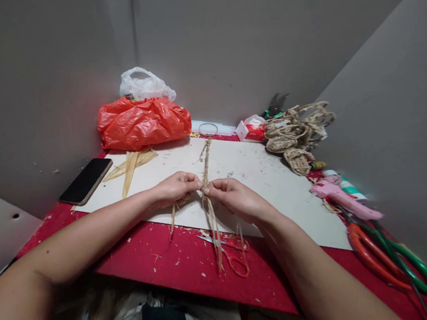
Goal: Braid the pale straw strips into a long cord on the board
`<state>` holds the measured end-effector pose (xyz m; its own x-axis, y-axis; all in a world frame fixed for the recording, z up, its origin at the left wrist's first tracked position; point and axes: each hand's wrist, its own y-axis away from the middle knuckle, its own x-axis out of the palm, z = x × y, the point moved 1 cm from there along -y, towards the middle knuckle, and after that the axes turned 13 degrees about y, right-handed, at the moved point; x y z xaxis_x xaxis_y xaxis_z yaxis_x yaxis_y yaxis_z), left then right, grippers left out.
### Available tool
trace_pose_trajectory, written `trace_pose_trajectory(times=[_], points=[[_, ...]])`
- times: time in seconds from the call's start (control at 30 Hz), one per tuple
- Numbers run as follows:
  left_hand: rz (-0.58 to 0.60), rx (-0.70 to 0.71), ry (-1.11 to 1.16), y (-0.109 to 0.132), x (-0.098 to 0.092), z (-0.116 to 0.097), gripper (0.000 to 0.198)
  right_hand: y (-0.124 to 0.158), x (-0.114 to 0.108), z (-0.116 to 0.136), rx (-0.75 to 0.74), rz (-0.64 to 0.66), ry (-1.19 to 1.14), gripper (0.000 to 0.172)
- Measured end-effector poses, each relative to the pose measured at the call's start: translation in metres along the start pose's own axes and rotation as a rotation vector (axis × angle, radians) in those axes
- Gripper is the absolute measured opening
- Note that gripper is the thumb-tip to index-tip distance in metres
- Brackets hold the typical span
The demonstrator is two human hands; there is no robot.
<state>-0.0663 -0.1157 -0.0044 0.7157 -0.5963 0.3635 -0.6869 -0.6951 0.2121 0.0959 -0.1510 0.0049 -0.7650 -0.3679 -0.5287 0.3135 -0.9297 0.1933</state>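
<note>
A thin braid of dry straw-coloured fibre (206, 161) runs away from me over the white board (251, 161). My left hand (178, 187) pinches its near end from the left, thumb and fingers closed. From the right, my right hand (232, 196) pinches the same spot, its fingertips almost meeting those of the left. Loose fibre strands (215, 230) hang from between the hands toward the table's front edge, and more strands dangle under each palm. Below them, small scissors with red handles (236, 263) lie on the red cloth, partly behind the strands.
Flat dry leaf strips (131, 168) and a phone (87, 182) lie at left. An orange plastic bag (144, 122) sits behind. To the right are woven fibre pieces (290, 132), a pink glue gun (343, 198) and large red- and green-handled tools (377, 260). Grey walls enclose the table.
</note>
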Motion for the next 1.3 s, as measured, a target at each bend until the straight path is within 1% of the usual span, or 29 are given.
trace_pose_trajectory(times=[0.1, 0.17, 0.27, 0.37, 0.6, 0.77, 0.87, 1.03, 1.17, 1.3], points=[[-0.011, -0.06, 0.126, 0.0004, 0.0001, -0.0036, 0.009, 0.0006, 0.0, 0.001, 0.037, 0.079, -0.135, 0.034], [-0.018, -0.074, 0.17, 0.0003, -0.0005, -0.0049, 0.007, 0.0005, -0.0002, 0.0009, 0.042, 0.139, -0.235, 0.036], [-0.029, -0.049, 0.146, -0.0005, -0.0027, -0.0052, 0.007, -0.0004, -0.0008, -0.0005, 0.073, 0.211, -0.369, 0.039], [-0.05, -0.024, 0.079, -0.0009, -0.0044, -0.0047, 0.008, -0.0018, -0.001, -0.002, 0.101, 0.246, -0.431, 0.04], [-0.138, -0.042, 0.06, 0.001, -0.0024, -0.0075, 0.009, -0.0039, 0.0007, -0.0035, 0.109, 0.249, -0.422, 0.038], [-0.133, -0.092, 0.066, 0.0017, -0.0033, -0.0091, 0.011, -0.0032, 0.0019, -0.004, 0.107, 0.242, -0.391, 0.037], [-0.122, -0.139, 0.061, 0.0017, -0.005, -0.0086, 0.009, -0.0035, 0.0023, -0.0046, 0.114, 0.24, -0.389, 0.037], [-0.037, -0.179, 0.087, 0.0, -0.008, -0.0065, 0.009, -0.0046, 0.0023, -0.0067, 0.12, 0.236, -0.351, 0.038], [-0.066, -0.15, 0.124, -0.0008, -0.0078, -0.0064, 0.01, -0.0043, 0.0009, -0.0064, 0.116, 0.224, -0.347, 0.038], [-0.097, -0.131, 0.155, -0.0001, -0.0056, -0.0067, 0.011, -0.0027, -0.0007, -0.0027, 0.126, 0.239, -0.384, 0.04]])
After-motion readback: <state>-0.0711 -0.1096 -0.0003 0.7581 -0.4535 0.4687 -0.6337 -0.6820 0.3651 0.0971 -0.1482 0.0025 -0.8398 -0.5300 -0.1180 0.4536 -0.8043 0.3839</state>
